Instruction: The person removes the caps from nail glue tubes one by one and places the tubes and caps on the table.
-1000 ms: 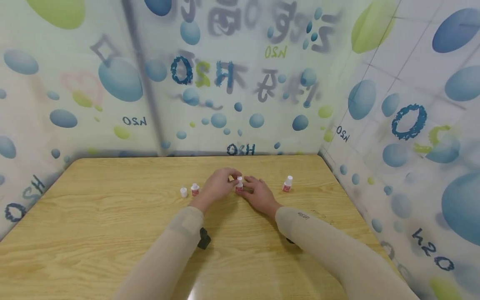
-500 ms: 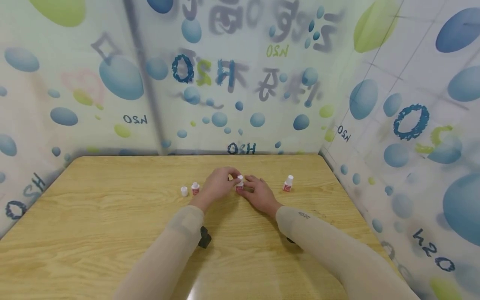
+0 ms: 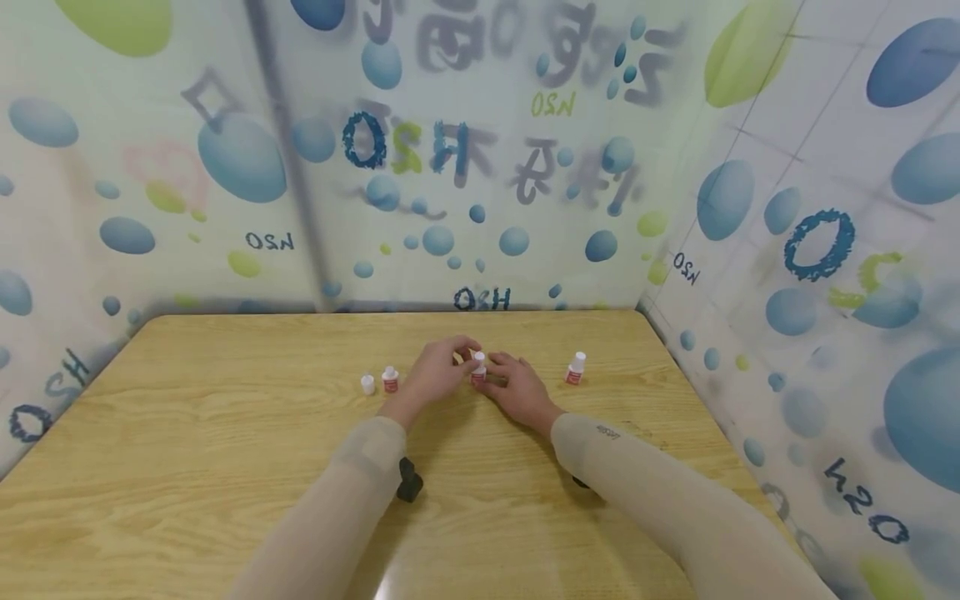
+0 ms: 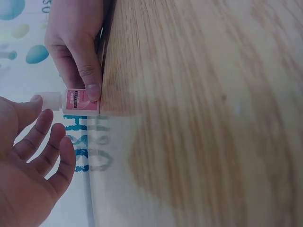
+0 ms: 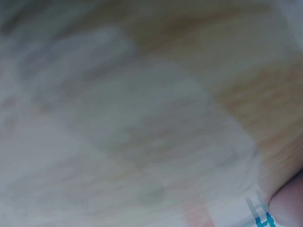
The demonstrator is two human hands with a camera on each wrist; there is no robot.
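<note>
A small white bottle (image 3: 478, 378) with a red label stands on the table between both hands. My left hand (image 3: 442, 367) pinches its white cap (image 4: 50, 100) between thumb and index finger, the other fingers loosely curled in the left wrist view. My right hand (image 3: 522, 392) grips the bottle's body low down, its thumb (image 4: 93, 91) pressed over the pink-red label. In the left wrist view the cap sits at the bottle's neck. The right wrist view is blurred and shows only a sliver of hand (image 5: 289, 205) at the lower right.
Left of the hands stands a second small bottle (image 3: 391, 381), with a loose white cap (image 3: 367, 384) beside it. A third, taller-capped bottle (image 3: 575, 368) is to the right. The wooden table (image 3: 187, 467) meets a patterned curtain (image 3: 420, 275) at the back.
Both hands stay at the middle bottle, with almost no visible movement. The other bottles and the loose cap keep their places; the head view shifts only slightly.
</note>
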